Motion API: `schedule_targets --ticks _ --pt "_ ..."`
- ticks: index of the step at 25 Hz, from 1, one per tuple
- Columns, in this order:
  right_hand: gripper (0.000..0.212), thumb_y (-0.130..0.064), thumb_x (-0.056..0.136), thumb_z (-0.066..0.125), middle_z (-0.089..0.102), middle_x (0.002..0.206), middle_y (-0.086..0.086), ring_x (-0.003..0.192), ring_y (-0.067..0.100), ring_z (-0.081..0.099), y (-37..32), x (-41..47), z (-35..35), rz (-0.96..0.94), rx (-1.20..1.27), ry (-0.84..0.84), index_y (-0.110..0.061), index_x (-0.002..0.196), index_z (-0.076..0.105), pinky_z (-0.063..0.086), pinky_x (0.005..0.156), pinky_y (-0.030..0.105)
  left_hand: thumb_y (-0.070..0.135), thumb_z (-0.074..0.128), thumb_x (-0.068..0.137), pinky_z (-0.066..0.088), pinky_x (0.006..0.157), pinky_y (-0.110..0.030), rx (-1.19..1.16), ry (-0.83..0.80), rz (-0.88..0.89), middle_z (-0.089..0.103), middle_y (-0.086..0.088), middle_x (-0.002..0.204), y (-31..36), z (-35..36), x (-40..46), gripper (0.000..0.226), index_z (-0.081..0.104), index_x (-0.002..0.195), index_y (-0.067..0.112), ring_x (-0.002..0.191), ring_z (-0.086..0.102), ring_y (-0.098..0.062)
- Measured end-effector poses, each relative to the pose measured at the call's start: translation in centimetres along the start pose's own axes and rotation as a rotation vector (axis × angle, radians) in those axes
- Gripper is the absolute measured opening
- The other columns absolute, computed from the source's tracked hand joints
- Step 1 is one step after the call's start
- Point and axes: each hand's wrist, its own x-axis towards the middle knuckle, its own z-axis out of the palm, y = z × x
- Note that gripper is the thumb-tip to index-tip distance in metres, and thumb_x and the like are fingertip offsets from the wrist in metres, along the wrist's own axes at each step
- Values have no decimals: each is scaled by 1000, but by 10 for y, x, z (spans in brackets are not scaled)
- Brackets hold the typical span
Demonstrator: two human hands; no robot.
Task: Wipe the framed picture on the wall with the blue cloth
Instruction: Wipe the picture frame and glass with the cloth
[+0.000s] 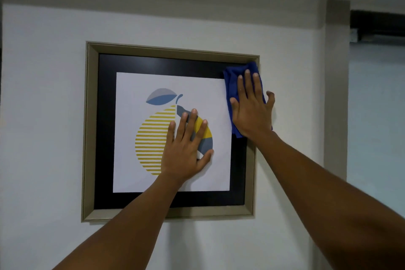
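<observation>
I am in the middle of the wiping itself: my right hand (252,107) lies flat, fingers spread and straight, pressing the crumpled blue cloth (232,85) against the upper right corner of the square framed picture (105,133), where the wide black mat meets the beige moulded frame. The cloth is pinned under my palm rather than gripped, with folds showing above my fingertips and along the left edge of my hand, and a tail hanging below the heel of my palm. My thumb sticks out to the right, over the frame's edge and toward the white wall (43,94). My left hand (188,149) is also open and flat, fingers splayed on the middle of the glass over the yellow striped lemon print (151,138), holding nothing; I judge it is there to steady the picture so it does not swing on its hanging. The picture hangs on the wall ahead of me, slightly above my eye line. Next, I think, calls for sweeping the cloth along the black border and across the white sheet, keeping even pressure, and shifting my left hand out of the way so the centre gets wiped too. There are no containers in sight, so nothing to report in them.
</observation>
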Motion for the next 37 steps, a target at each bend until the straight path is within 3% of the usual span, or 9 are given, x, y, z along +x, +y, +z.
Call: schedule_targets --ticks 5,11,15,19,21,27,32,37 --pt "63 -43 102 25 7 166 8 152 23 2 -6 -64 23 16 45 43 -14 156 10 17 113 52 66 35 95 7 125 -54 18 12 -3 10 -14 169 1 2 -4 82 17 160 20 157 6 -33" --pt "67 -50 100 16 17 162 13 150 30 11 -2 -221 54 -42 10 -206 -9 153 25 27 109 55 68 28 96 11 124 -57 12 -45 -1 11 -13 169 6 1 -18 81 17 160 21 156 8 -34" --pt "73 -57 99 11 25 160 14 148 32 16 5 -226 53 -90 -19 -292 -9 149 33 28 107 56 68 28 96 9 124 -57 9 -60 -9 10 -13 169 6 0 -17 81 16 160 20 156 7 -35" --pt "74 -54 99 4 34 155 22 143 40 30 -23 -229 48 50 -11 -374 -4 146 32 41 100 60 69 27 96 8 124 -57 19 -70 -11 9 -14 169 7 1 -17 82 14 161 20 156 6 -35" --pt "71 -55 99 11 34 154 24 142 42 33 -43 -233 50 113 25 -370 -4 146 28 41 100 62 69 28 96 6 124 -56 22 -71 -8 8 -14 169 7 0 -17 82 14 161 20 156 5 -35" --pt "90 -46 80 71 37 153 22 139 41 37 -49 -236 62 70 55 -253 -8 148 26 43 99 59 69 27 96 6 124 -56 -6 -35 -3 8 -13 169 5 6 -18 82 13 161 21 156 4 -35" --pt "92 -47 82 70 21 162 11 149 30 14 11 -229 59 -128 -68 -213 -15 152 20 34 107 58 68 30 96 10 125 -57 1 -28 4 9 -13 169 4 7 -19 82 11 161 22 156 5 -34" --pt "83 -45 87 66 22 162 11 149 29 15 24 -225 53 -197 -127 -220 -15 152 24 32 109 56 69 29 96 4 125 -55 7 -37 -1 8 -13 170 5 4 -17 82 12 161 21 157 3 -34"
